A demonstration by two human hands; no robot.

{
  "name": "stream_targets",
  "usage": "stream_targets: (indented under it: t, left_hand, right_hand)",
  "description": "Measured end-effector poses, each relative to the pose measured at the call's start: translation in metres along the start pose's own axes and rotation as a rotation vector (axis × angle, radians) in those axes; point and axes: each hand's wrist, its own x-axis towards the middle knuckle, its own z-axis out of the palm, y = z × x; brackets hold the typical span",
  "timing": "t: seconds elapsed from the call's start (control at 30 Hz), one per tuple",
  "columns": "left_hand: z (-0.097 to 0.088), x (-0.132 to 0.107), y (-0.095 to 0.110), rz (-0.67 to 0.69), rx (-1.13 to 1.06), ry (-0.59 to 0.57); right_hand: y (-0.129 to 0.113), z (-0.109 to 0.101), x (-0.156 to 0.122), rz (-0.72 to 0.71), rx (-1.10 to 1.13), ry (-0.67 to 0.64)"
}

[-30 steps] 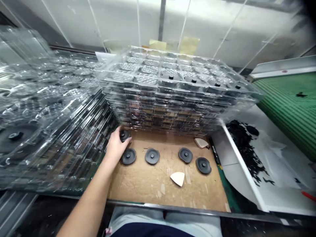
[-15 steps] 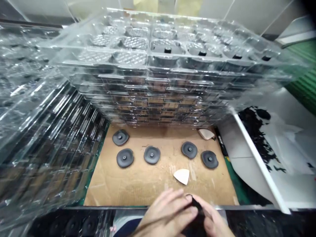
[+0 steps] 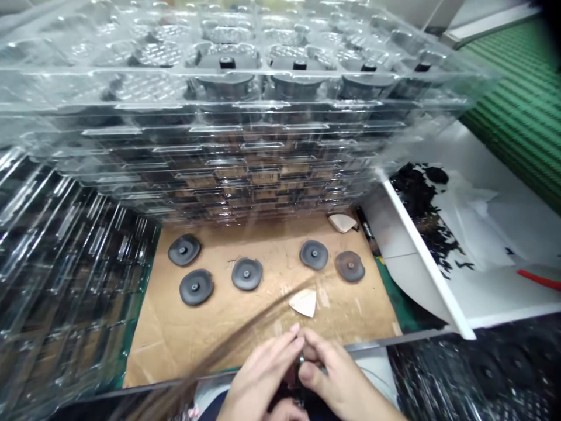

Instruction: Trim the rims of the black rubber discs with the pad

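Observation:
My left hand and my right hand meet at the near edge of the cardboard. Both are curled around a dark piece, mostly hidden between them; its shape does not show. The right thumb and fingers are bent in toward it, and the left fingers lie over its far side. Just beyond my fingertips lies a white three-cornered pad. Several dark grey rounded discs with a small central stub lie on the cardboard, among them a middle disc and a right disc.
Stacked clear plastic trays stand behind the cardboard, with more trays at left. A second white pad and a black marker lie at the back right. Black scraps fill part of a white bin.
The view has swung right, so the cardboard and discs sit further left in it. My hands have drawn closer together, and the black part seen between them earlier is now mostly covered.

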Motion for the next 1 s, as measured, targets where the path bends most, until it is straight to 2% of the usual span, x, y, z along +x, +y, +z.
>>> stream_targets:
  t: [0.07, 0.1, 0.17, 0.27, 0.33, 0.4, 0.47, 0.57, 0.63, 0.7, 0.83, 0.9, 1.0]
  left_hand:
    - [0.001, 0.002, 0.001, -0.016, -0.097, 0.056]
    - [0.002, 0.003, 0.003, -0.069, -0.188, 0.107]
    - [0.001, 0.007, 0.012, -0.277, -0.478, 0.238]
    - [-0.004, 0.014, 0.025, -0.625, -1.055, 0.426]
    - [-0.007, 0.017, 0.027, -0.734, -1.323, 0.523]
    - [-0.010, 0.017, 0.026, -0.746, -1.455, 0.599]
    - [-0.013, 0.014, 0.026, -0.698, -1.529, 0.616]
    - [-0.018, 0.011, 0.031, -0.643, -1.595, 0.599]
    - [-0.021, 0.011, 0.036, -0.651, -1.589, 0.612]
    - [-0.022, 0.013, 0.040, -0.634, -1.564, 0.647]
    - [-0.018, 0.017, 0.046, -0.588, -1.490, 0.717]
    - [-0.016, 0.018, 0.050, -0.589, -1.479, 0.751]
    - [-0.016, 0.019, 0.056, -0.541, -1.443, 0.817]
  right_hand:
    - [-0.004, -0.001, -0.001, -0.032, -0.065, 0.024]
    - [-0.005, -0.003, -0.002, -0.047, -0.103, 0.040]
    - [-0.003, -0.009, -0.001, -0.075, -0.196, 0.108]
    - [0.015, -0.021, 0.006, -0.100, -0.361, 0.304]
    - [0.034, -0.026, 0.015, -0.127, -0.458, 0.413]
    - [0.052, -0.026, 0.023, -0.178, -0.518, 0.459]
    - [0.065, -0.025, 0.028, -0.241, -0.548, 0.478]
    - [0.066, -0.023, 0.027, -0.331, -0.553, 0.512]
    - [0.051, -0.021, 0.022, -0.387, -0.537, 0.522]
    - [0.026, -0.013, 0.014, -0.447, -0.510, 0.518]
    - [-0.024, 0.012, 0.001, -0.623, -0.470, 0.510]
    - [-0.036, 0.021, -0.001, -0.696, -0.456, 0.469]
    - [-0.038, 0.025, -0.003, -0.666, -0.452, 0.480]
